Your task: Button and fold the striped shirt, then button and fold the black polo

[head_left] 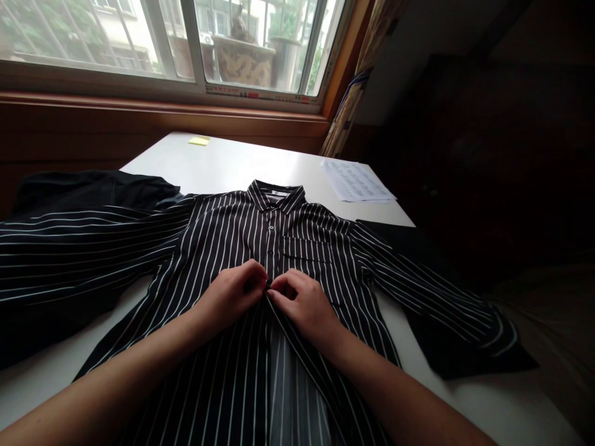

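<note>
White table (223,164) by a window (201,56), striped shirt (214,235) lying front-up on it, some papers (357,181) near the table's far right corner. Left hand (235,290) and right hand (304,303) are both pinching the shirt's front, right above the table.

The shirt (223,235) is black with thin white stripes. The stripes go up and down on its front and run along the length of the sleeves (102,241). The collar (294,199) is stripy too. Inside, the shirt looks grey with paler stripes. The dark cloth (88,189) by one sleeve is plain black. The table (232,158) is shiny white. The sticky notes (199,140) are bright yellow, and the papers (357,181) are white with grey marks. The window sill (162,113) is reddish brown. The curtain (346,127) is tan with darker patches. Outside, the flower pot (242,61) is brown with a yellowish curly pattern, and the leaves (46,28) are green.
</note>
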`<move>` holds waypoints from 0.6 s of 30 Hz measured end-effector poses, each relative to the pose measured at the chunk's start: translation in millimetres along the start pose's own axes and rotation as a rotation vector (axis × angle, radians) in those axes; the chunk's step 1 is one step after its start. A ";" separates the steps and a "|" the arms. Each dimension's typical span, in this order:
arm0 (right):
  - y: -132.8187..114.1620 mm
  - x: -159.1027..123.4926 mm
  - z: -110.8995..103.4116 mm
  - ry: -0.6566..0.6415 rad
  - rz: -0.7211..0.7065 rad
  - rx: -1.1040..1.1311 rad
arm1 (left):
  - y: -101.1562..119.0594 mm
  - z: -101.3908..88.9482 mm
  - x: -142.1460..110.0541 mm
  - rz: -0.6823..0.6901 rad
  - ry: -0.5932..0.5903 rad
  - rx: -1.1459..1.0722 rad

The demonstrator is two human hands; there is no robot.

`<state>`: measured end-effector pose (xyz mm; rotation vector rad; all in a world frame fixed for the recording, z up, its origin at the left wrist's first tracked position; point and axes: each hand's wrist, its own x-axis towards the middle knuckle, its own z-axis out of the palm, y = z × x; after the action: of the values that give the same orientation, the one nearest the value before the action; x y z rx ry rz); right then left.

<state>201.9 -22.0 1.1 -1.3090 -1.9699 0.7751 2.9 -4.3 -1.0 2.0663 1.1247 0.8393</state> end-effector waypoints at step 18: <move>-4.5 5.0 -8.0 -0.052 0.107 0.087 | -2.1 2.9 -1.0 0.034 0.002 0.080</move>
<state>204.0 -17.8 10.4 -1.3636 -1.8962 0.9438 3.8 -4.9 -4.5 2.1562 1.1445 0.8255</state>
